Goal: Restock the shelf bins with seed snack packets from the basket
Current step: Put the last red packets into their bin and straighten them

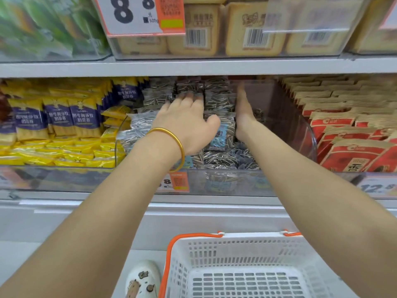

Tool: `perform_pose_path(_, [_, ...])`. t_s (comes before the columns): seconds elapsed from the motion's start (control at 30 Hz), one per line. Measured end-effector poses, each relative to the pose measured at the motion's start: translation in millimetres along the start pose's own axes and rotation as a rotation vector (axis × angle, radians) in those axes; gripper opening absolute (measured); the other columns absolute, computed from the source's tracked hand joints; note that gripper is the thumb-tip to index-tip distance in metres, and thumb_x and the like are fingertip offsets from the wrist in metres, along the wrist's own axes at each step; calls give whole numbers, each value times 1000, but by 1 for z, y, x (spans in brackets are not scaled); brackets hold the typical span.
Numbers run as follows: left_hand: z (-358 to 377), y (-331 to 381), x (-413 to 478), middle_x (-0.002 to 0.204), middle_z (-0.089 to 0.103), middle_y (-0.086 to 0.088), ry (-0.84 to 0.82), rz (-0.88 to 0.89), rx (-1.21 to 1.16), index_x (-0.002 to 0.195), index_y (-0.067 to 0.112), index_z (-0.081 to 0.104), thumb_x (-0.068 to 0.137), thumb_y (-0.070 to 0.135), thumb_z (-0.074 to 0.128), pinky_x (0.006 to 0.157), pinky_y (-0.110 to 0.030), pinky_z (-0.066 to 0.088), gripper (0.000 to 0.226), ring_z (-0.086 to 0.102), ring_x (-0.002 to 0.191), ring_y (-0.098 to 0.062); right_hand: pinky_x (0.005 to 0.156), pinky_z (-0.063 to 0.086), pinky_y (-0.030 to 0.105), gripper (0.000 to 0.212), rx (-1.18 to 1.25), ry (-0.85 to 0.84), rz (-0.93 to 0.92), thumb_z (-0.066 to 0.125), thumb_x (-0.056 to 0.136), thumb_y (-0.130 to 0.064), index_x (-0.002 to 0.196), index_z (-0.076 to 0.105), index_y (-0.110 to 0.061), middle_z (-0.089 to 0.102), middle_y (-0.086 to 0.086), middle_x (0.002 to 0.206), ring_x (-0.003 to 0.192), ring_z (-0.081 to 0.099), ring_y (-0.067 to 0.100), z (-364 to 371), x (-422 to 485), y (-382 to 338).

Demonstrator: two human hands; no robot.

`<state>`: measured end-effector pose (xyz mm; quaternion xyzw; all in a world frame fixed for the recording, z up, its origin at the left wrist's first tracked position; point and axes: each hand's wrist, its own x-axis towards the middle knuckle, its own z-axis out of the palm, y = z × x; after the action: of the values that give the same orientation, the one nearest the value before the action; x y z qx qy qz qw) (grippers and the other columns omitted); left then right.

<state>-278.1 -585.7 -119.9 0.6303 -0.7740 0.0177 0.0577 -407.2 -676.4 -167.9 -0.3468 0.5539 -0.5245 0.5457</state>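
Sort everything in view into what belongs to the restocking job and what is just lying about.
Job: left hand, right hand, clear packets of striped seeds, clear plastic shelf bin, white plastic basket with orange rim.

Lying about: yellow and purple snack packets, red and tan packets, tan barcoded packs on the upper shelf, white and orange price tag, white clog.

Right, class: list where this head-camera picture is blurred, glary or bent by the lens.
Head view: the green packets top left are smeared; the right hand blurs at its fingertips; the clear bin front carries pale reflections; the shelf edge bows slightly, as wide lenses do; lighting is even, with no hard shadows.
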Motion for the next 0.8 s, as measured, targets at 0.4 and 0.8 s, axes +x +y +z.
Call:
perform_pose_path(0.4, [4, -6, -8, 155, 21, -9, 26, -48, 137, 147, 14, 24, 95, 51, 9, 117, -43, 4, 65, 12, 144, -22, 114, 23, 53, 134, 54, -75, -3, 42, 29, -102, 144, 35, -34, 41, -2, 149, 134, 41, 22, -23, 47, 23])
perform_pose_path(0.8, [14, -19, -16, 154, 23, -9, 18, -99, -16, 148, 26, 20, 96, 49, 8, 117, -44, 1, 58, 9, 144, -23, 114, 16, 44, 67, -62, 11, -32, 27, 94, -63, 149, 25, -26, 24, 4, 156, 143, 22, 24, -3, -30, 7])
